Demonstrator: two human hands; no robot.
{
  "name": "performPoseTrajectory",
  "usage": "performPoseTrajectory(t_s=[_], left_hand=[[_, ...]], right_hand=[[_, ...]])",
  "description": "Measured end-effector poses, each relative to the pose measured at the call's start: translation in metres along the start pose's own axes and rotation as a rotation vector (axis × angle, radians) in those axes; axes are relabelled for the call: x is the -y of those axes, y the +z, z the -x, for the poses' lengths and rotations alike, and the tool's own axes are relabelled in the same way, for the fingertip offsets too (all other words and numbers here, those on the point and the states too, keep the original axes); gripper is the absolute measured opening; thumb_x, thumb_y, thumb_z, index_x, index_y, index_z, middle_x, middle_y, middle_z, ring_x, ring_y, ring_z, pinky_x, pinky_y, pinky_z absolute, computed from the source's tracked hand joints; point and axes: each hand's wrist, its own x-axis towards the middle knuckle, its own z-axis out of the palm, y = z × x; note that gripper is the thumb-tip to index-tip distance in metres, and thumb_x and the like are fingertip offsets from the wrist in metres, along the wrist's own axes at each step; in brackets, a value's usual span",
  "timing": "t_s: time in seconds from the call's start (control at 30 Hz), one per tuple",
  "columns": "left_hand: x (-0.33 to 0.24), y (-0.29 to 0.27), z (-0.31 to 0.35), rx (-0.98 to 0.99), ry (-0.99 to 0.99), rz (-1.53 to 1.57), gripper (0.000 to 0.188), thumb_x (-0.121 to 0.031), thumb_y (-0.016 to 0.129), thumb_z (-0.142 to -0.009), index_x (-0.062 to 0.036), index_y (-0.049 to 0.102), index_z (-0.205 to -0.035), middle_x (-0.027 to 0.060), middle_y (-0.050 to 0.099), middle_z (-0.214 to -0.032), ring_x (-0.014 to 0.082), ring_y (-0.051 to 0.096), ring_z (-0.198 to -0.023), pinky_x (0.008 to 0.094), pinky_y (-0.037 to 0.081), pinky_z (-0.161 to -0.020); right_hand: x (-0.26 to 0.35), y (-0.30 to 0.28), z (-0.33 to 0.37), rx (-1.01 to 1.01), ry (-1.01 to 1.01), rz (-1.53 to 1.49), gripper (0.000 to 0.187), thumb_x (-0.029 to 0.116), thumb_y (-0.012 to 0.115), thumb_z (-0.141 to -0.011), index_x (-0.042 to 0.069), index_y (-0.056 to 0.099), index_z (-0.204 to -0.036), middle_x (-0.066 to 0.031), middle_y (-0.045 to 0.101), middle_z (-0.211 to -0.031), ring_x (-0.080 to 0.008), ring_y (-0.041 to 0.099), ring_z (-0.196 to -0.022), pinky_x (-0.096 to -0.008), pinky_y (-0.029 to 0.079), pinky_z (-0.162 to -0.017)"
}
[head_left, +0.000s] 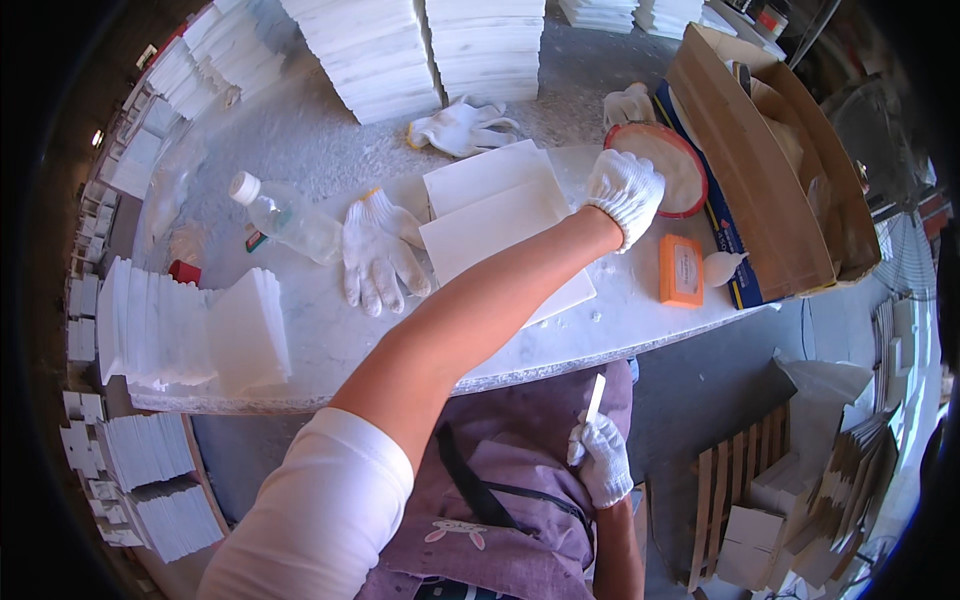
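My left hand (628,190), in a white knit glove, reaches across the table to the near left rim of a red-rimmed bowl (688,168) of pale beige material. Its fingers are curled closed, and whatever they grip is hidden. Below the table edge, in front of the purple apron, my gloved right hand (602,465) pinches a thin white strip (596,398) that points upward. Under my left forearm lie flat white tiles (495,215), overlapping one another. An orange box (681,271) sits on the near side of the bowl, with a white bulb-shaped thing (722,267) beside it.
A long cardboard box (750,170) borders the bowl on the right. Loose white gloves (380,250) and a clear bottle (292,220) lie left of the tiles. Tile stacks stand at the back (485,50) and front left (190,325). Wooden slats (735,480) stand lower right.
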Motion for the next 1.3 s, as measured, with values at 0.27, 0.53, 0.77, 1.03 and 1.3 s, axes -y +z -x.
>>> performPoseTrajectory(t_s=[0.27, 0.53, 0.77, 1.03, 1.3], left_hand=[[0.08, -0.071, 0.047, 0.035, -0.238, 0.434, 0.064, -0.031, 0.064, -0.082, -0.0089, 0.04, -0.138, 0.0191, 0.054, -0.126, 0.0378, 0.059, -0.103, 0.0443, 0.048, -0.088], [0.113, -0.054, 0.114, 0.13, -0.29, 0.162, 0.05, -0.044, 0.052, -0.092, -0.0138, 0.05, -0.132, 0.0125, 0.048, -0.133, 0.0343, 0.044, -0.124, 0.045, 0.034, -0.104], [0.125, -0.053, 0.12, 0.135, -0.344, 0.152, 0.047, -0.035, 0.051, -0.092, -0.0161, 0.05, -0.135, 0.0132, 0.048, -0.133, 0.0336, 0.044, -0.124, 0.0443, 0.034, -0.105], [0.132, -0.074, 0.149, -0.193, -0.291, 0.412, 0.033, -0.021, 0.058, -0.089, -0.0086, 0.06, -0.12, 0.0142, 0.058, -0.12, 0.0318, 0.052, -0.117, 0.0433, 0.04, -0.1], [0.092, -0.061, 0.141, 0.057, -0.027, 0.301, 0.041, -0.04, 0.056, -0.091, -0.0161, 0.061, -0.125, 0.0051, 0.058, -0.131, 0.0272, 0.046, -0.128, 0.0468, 0.029, -0.111]], right_hand=[[-0.003, -0.006, -0.003, -0.007, 0.024, -0.064, 0.023, 0.016, 0.065, -0.09, 0.003, 0.06, -0.109, -0.009, 0.063, -0.087, -0.0164, 0.059, -0.066, -0.0285, 0.049, -0.059], [0.01, 0.006, -0.008, 0.1, 0.127, 0.104, 0.022, 0.018, 0.066, -0.09, 0.001, 0.062, -0.103, -0.0097, 0.065, -0.087, -0.0145, 0.06, -0.069, -0.0282, 0.049, -0.062], [0.023, 0.013, -0.001, 0.127, 0.193, 0.041, 0.019, 0.014, 0.067, -0.089, 0.0, 0.063, -0.102, -0.012, 0.066, -0.091, -0.018, 0.061, -0.073, -0.0298, 0.051, -0.065], [0.036, 0.02, 0.0, 0.118, 0.16, 0.225, 0.023, 0.017, 0.068, -0.089, -0.001, 0.063, -0.101, -0.0129, 0.065, -0.096, -0.0175, 0.063, -0.078, -0.0306, 0.053, -0.071], [0.04, 0.041, -0.015, 0.186, 0.142, 0.269, 0.018, 0.012, 0.066, -0.089, -0.001, 0.063, -0.1, -0.0118, 0.065, -0.095, -0.017, 0.062, -0.078, -0.0304, 0.052, -0.072]])
